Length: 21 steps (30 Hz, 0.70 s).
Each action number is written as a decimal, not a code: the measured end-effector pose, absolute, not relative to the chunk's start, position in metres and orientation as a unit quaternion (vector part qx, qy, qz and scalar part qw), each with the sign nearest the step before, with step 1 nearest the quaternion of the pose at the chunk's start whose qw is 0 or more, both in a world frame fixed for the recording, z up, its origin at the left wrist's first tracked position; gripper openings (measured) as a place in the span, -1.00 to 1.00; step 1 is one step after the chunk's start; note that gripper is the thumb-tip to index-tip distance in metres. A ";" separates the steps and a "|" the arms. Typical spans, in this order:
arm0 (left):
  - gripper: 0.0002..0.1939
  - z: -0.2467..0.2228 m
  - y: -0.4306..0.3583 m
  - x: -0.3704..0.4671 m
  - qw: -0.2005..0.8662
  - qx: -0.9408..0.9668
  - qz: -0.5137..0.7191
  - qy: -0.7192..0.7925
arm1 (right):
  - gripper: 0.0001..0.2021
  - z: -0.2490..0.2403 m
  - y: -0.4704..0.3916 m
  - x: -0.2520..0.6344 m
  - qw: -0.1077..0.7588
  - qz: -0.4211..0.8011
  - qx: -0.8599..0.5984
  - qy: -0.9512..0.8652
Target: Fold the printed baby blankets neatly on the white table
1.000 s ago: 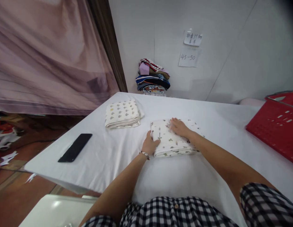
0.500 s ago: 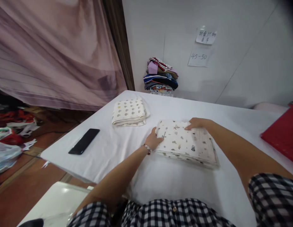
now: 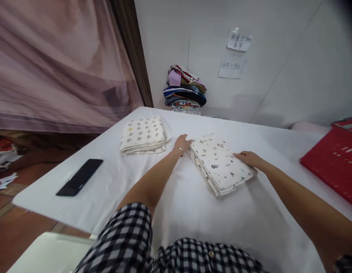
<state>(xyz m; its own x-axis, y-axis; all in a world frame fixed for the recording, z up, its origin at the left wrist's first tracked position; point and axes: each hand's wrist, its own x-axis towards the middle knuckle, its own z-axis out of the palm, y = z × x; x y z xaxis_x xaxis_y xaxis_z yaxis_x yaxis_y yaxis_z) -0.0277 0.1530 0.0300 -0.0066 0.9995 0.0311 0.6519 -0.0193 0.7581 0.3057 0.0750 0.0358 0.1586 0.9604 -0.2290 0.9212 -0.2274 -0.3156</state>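
A folded white cloth with small printed figures (image 3: 221,163) lies turned at an angle on the white-covered table (image 3: 198,220). At its far left corner, my left hand (image 3: 183,144) grips the edge between thumb and fingers. My right hand (image 3: 248,158) holds the cloth's right edge, thumb on top. Farther left rests another folded white cloth with a grey-green print (image 3: 143,134), which neither hand touches. The fingertips under the cloth are hidden.
A black phone (image 3: 79,177) lies on the table's left part. Behind the far edge is a pile of folded clothes (image 3: 185,91). A red bag (image 3: 335,159) sits at the right. A pale stool or chair (image 3: 51,254) stands at the lower left.
The printed cloth has been turned clockwise between my hands, its left corner now pointing away. My right hand has come down and right, to its right edge. The view has shifted somewhat rightward.
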 end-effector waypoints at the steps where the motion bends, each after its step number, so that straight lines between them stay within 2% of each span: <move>1: -0.55 0.025 0.145 -0.032 0.307 0.615 0.334 0.645 | -0.41 0.037 0.073 0.304 0.054 0.168 -0.752 -0.635; 4: -0.59 0.016 0.117 -0.046 0.430 0.490 0.395 0.648 | -0.43 0.044 0.066 0.282 0.130 0.102 -0.699 -0.696; 7: -0.63 0.015 0.089 -0.048 0.525 0.415 0.398 0.628 | -0.44 0.043 0.056 0.240 0.180 0.099 -0.590 -0.781; 11: -0.66 0.018 0.059 -0.034 0.597 0.370 0.385 0.599 | -0.39 0.023 0.043 0.186 0.106 0.112 -0.468 -0.870; 14: -0.62 0.018 0.046 -0.020 0.624 0.345 0.384 0.586 | -0.39 0.011 0.038 0.169 0.058 0.125 -0.450 -0.882; 21: -0.55 0.012 0.040 -0.008 0.631 0.321 0.398 0.584 | -0.40 0.016 0.027 0.170 0.077 0.144 -0.462 -0.872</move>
